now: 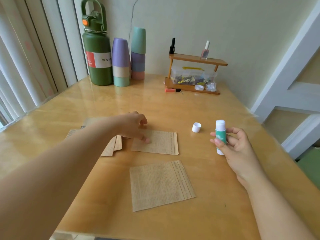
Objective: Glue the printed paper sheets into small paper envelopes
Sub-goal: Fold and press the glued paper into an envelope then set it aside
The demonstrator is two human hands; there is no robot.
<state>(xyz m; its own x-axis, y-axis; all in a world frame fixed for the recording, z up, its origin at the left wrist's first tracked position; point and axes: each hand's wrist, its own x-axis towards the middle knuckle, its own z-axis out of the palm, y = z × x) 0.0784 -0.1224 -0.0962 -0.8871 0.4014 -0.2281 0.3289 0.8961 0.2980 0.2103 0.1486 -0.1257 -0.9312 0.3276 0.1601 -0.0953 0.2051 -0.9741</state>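
Observation:
A brown printed paper sheet (pixel 161 185) lies flat on the wooden table (pixel 216 196) near me. Beyond it lies a smaller folded printed piece (pixel 161 142). My left hand (pixel 134 126) reaches over that piece's left end, its fingertips touching the paper; whether it pinches the paper is unclear. More printed papers (pixel 110 148) lie partly under my left forearm. My right hand (pixel 232 143) holds an uncapped green and white glue stick (pixel 220 135) upright, to the right of the papers. The white cap (pixel 196 127) of the glue stick stands on the table left of the stick.
At the back stand a green vacuum bottle (pixel 97 49), two stacks of pastel cups (pixel 121 61), and a small wooden shelf (pixel 194 73) with bottles and a clear box of bits. An orange marker (pixel 172 90) lies before the shelf. The table's right edge runs close to my right hand.

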